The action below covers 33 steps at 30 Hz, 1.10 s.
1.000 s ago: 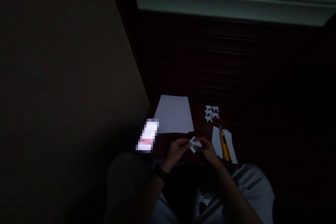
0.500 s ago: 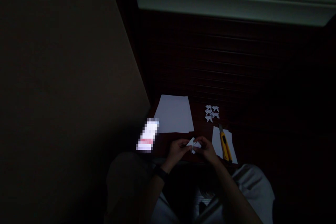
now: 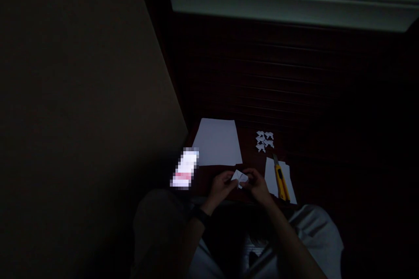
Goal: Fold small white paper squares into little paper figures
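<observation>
In dim light a small folded piece of white paper [image 3: 240, 177] is pinched between both hands, just above the near edge of a dark wooden table [image 3: 252, 159]. My left hand [image 3: 221, 186] grips its left side with closed fingers, a dark watch on the wrist. Closed on the paper's right side is my right hand [image 3: 258, 185]. The paper shows as a small triangular fold between the fingertips.
A white sheet [image 3: 218, 141] lies behind the hands. Several small folded paper pieces [image 3: 264, 141] are grouped at the back right. A yellow utility knife [image 3: 280, 179] rests on paper strips [image 3: 288, 181] to the right. A lit phone screen [image 3: 185, 168] sits left. A wall stands at left.
The small paper has been folded more compactly between my fingers. Both hands stayed in the same place, drawing slightly closer together.
</observation>
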{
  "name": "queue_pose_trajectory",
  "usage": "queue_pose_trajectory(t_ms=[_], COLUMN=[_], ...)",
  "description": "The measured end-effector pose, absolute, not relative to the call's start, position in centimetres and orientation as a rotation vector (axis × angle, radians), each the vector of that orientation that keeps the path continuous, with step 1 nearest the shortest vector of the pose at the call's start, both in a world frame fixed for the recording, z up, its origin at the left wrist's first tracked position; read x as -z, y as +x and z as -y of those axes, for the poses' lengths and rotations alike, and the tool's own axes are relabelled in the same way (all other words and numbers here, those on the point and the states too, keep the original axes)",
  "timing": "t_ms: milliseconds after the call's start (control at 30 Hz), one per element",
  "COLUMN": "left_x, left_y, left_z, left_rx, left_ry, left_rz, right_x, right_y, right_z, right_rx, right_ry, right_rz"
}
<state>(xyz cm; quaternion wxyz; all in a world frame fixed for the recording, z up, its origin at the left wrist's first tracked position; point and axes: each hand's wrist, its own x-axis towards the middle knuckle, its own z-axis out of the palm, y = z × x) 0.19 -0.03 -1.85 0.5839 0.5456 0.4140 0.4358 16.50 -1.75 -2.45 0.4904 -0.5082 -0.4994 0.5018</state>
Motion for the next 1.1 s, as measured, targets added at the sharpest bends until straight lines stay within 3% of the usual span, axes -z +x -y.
queue_pose_trajectory(t_ms=[800,1100], left_x=[2.13,2.10], left_y=[-0.77,-0.67], left_z=[-0.68,-0.48], left_rx=[-0.742,-0.883], left_ry=[1.224,1.099], left_rz=[-0.886,-0.944], right_x=[3.02,2.42], right_y=[17.05,17.04], right_z=[1.70,1.75], right_rx=[-1.230,-1.259], right_ry=[-1.238,-1.188], right_rz=[1.104,1.102])
